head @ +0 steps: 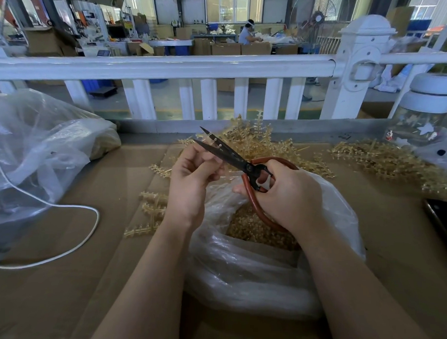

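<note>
Right hand (285, 192) grips scissors (232, 156) by the red handles; blades parted, tips toward 10 o'clock. Left hand (192, 175), at 9 o'clock from the pivot, pinches a small plastic piece (218, 142) between the blades.

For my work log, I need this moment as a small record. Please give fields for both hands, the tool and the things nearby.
left hand: pinches a small clear part at the blades
right hand: grips the red handles
scissors: blades open, tips pointing away and to the left
plastic bag: open under the hands, holds amber cut pieces
amber sprues: heaped behind the hands on the cardboard
white cable: lies on the left
</note>
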Demonstrator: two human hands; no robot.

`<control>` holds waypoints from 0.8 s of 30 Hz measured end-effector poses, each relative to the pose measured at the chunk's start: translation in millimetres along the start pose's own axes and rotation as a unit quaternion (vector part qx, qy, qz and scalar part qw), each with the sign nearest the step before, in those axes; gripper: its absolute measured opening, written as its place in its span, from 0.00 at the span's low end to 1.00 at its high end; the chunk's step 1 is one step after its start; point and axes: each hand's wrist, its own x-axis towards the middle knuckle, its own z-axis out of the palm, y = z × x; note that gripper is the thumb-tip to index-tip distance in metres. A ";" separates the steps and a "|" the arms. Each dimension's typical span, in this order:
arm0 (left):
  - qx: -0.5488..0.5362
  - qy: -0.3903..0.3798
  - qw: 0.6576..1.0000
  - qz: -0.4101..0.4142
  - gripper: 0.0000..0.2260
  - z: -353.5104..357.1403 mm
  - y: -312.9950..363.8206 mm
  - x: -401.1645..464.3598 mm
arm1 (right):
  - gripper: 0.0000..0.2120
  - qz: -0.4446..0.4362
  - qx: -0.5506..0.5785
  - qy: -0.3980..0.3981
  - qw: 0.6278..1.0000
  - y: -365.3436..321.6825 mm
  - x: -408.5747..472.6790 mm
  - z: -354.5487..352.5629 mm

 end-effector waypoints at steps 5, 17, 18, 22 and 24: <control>-0.010 -0.013 1.000 -0.004 0.06 -3.0 0.2 0.9 | 0.40 -0.003 0.004 0.005 1.000 1.4 -0.5 0.4; 0.016 0.095 0.994 -0.059 0.08 0.0 2.1 1.3 | 0.36 -0.006 0.009 -0.011 1.000 0.4 -1.2 -0.4; 0.026 0.086 0.994 -0.057 0.08 0.1 2.0 0.5 | 0.35 -0.010 0.011 -0.012 1.000 0.0 -1.2 -0.2; 0.076 0.043 0.996 -0.036 0.05 1.3 2.0 -2.1 | 0.36 -0.012 -0.001 -0.012 1.000 -1.7 -0.4 0.1; 0.078 0.026 0.996 -0.029 0.06 1.7 2.7 -3.0 | 0.35 -0.004 0.001 -0.007 1.000 -1.0 -0.6 0.0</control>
